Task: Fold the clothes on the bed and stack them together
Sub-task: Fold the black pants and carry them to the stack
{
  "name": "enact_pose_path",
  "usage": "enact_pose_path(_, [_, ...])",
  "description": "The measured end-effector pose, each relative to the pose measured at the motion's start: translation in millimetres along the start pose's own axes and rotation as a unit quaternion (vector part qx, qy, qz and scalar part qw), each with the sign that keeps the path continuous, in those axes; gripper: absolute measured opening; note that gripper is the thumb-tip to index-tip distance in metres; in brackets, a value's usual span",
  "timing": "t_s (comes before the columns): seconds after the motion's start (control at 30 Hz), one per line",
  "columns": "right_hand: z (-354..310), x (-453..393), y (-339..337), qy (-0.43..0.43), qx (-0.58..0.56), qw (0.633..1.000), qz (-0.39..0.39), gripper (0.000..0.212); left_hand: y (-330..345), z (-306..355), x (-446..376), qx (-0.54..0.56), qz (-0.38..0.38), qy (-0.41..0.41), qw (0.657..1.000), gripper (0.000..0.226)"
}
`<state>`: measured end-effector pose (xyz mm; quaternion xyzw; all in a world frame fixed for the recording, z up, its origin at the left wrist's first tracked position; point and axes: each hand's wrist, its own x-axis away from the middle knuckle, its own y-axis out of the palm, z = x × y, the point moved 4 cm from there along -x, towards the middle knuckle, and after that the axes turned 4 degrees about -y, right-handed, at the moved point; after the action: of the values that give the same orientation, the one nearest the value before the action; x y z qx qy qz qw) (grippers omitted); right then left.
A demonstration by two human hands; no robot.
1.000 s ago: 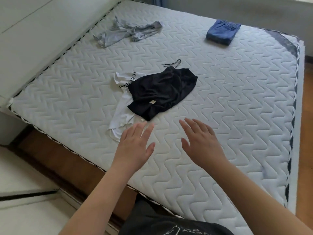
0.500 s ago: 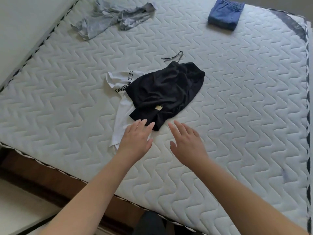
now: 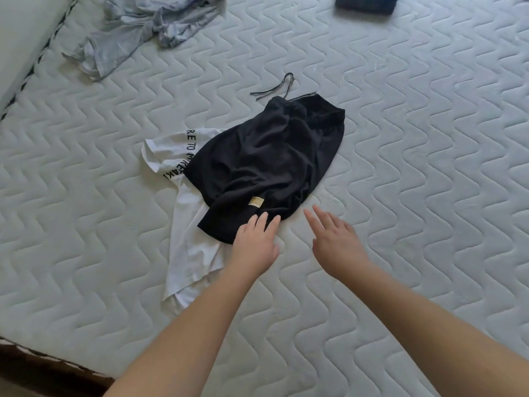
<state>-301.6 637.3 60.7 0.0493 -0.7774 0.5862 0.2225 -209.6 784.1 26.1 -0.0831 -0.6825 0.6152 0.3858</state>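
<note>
On the mattress (image 3: 400, 167), near its middle, black shorts (image 3: 266, 164) lie crumpled over a white shirt (image 3: 189, 247) that sticks out to the left and toward the near edge, black lettering showing on one part. A small tan label (image 3: 256, 201) sits on the shorts close to their near hem, and a dark drawstring (image 3: 282, 87) trails from the far end onto the quilting.

Both hands reach forward, palms down. The left hand (image 3: 254, 245) has straight fingers held close together, their tips lying over the near hem of the shorts; whether they press the cloth cannot be told, and nothing is gripped. The right hand (image 3: 335, 242) is just beside the shorts on the right, fingers straight and slightly spread above bare mattress, holding nothing.

Far off at the upper left a grey garment (image 3: 137, 30) lies rumpled beside the headboard (image 3: 23, 30). At the top edge, well apart from it, sits a folded blue garment (image 3: 366, 2), partly cut off by the frame.
</note>
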Motion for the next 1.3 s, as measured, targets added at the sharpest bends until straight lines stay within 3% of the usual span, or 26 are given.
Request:
enact_pose_path(0.13, [28.1, -17.1, 11.9, 0.024, -0.013, 1.000, -0.004, 0.063, 17.9, -1.6, -57.7, -0.003, 0.000, -0.054, 0.999, 0.081])
enact_pose_path(0.27, [40.8, -24.8, 21.2, 0.019, -0.034, 0.999, -0.005, 0.063, 47.6, -8.1, -102.1, 0.028, -0.066, -0.084, 0.994, 0.095])
enact_pose_path(0.43, [53.0, -17.6, 32.2, 0.029, -0.054, 0.998, -0.010, 0.064, 52.0, -22.0, -116.4, -0.009, -0.052, -0.081, 0.995, 0.054])
enact_pose_path(0.53, [55.6, -15.9, 33.3, 0.038, -0.133, 0.990, -0.003, 0.061, 31.5, 0.6, -104.4, 0.066, -0.026, -0.037, 0.997, 0.037])
enact_pose_path(0.6, [55.3, -15.3, 31.0, 0.063, -0.259, 0.964, 0.025, 0.057, 18.9, 26.4, -79.2, 0.130, 0.009, 0.012, 0.991, 0.035])
enact_pose_path(0.7, [61.4, -20.6, 32.1, 0.125, -0.432, 0.891, 0.056, 0.055, 13.1, 60.4, -27.6, 0.229, 0.042, 0.059, 0.971, 0.033])
enact_pose_path(0.8, [67.1, -26.9, 35.7, 0.174, -0.519, 0.836, 0.049, 0.070, 22.7, 77.6, 16.3, 0.292, 0.062, 0.088, 0.950, 0.032])
enact_pose_path(0.87, [67.5, -28.2, 44.1, 0.202, -0.568, 0.797, 0.030, 0.067, 30.6, 84.2, 44.8, 0.333, 0.064, 0.103, 0.935, 0.031])
enact_pose_path(0.93, [64.9, -28.0, 56.1, 0.225, -0.606, 0.763, 0.002, 0.058, 37.8, 89.8, 73.8, 0.356, 0.057, 0.128, 0.924, 0.031])
enact_pose_path(1.07, [57.0, -18.4, 74.3, 0.287, -0.608, 0.740, -0.021, 0.038, 59.9, 95.0, 121.6, 0.336, 0.010, 0.190, 0.922, 0.030])
enact_pose_path(1.2, [58.1, 12.5, 76.9, 0.303, -0.639, 0.707, -0.001, 0.038, 80.5, 86.2, 140.6, 0.279, -0.062, 0.169, 0.943, 0.038])
enact_pose_path(1.3, [66.6, 42.1, 80.1, 0.313, -0.665, 0.678, 0.001, 0.035, 76.1, 84.4, 138.4, 0.310, -0.093, 0.151, 0.934, 0.044])
